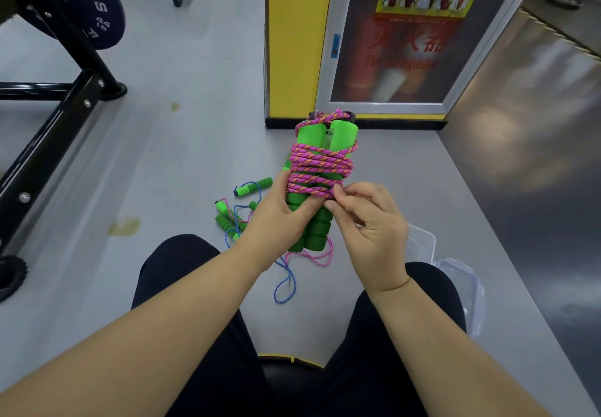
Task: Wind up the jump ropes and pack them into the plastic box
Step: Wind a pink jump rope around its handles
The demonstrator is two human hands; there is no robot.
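The pink jump rope (320, 168) we clamp at its green handles (312, 221) in our left hand (279, 212), so our right hand (364, 218), its fingers (338, 197) pinching the cord, should tuck the tail tightly under the coils.

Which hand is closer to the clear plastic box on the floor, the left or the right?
The right. The right hand pinches the pink rope just up and left of the plastic box, while the left hand grips the green handles farther left, on the far side of the bundle.
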